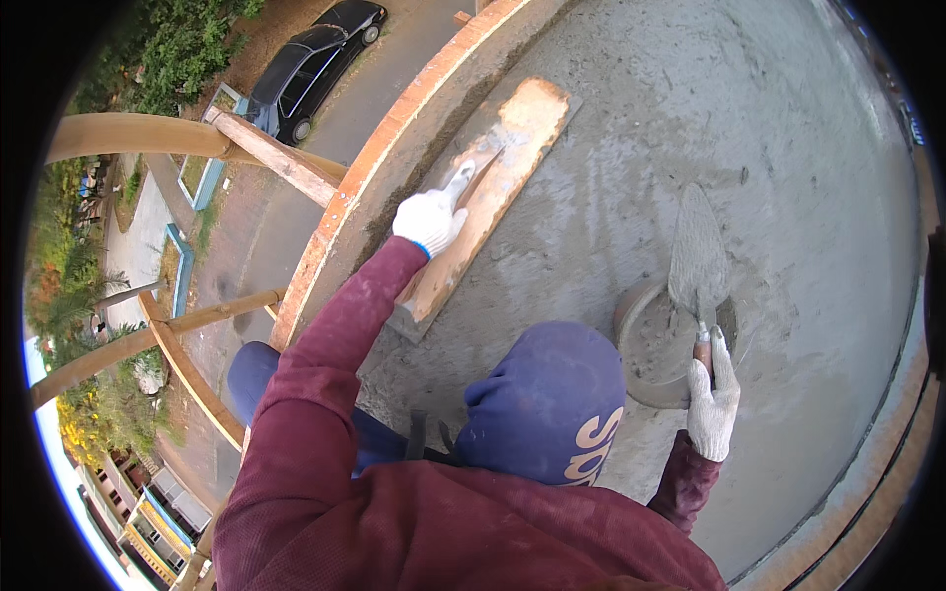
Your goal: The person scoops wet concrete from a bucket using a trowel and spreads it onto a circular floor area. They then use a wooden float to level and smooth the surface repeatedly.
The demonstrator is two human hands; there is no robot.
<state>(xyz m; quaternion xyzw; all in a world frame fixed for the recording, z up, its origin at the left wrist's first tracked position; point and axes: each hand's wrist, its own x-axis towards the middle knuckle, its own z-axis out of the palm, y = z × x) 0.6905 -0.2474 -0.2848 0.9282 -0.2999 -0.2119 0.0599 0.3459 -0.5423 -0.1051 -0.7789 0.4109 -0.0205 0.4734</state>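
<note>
My left hand, in a white work glove, grips the raised handle of a long wooden float. The float lies slanted on the wet grey cement, close to the curved edge, and grey smears mark its wood. In my right hand, gloved too, is the wooden handle of a pointed trowel. The trowel's blade, coated in cement, points away from me over the far rim of a round mortar bucket. Wet mortar shows inside the bucket; the trowel and my hand hide part of its right side.
A curved wooden form board bounds the cement on the left, beside a drop to the ground. Beyond it are wooden poles, a brace and a parked black car. My bent knee sits between both tools.
</note>
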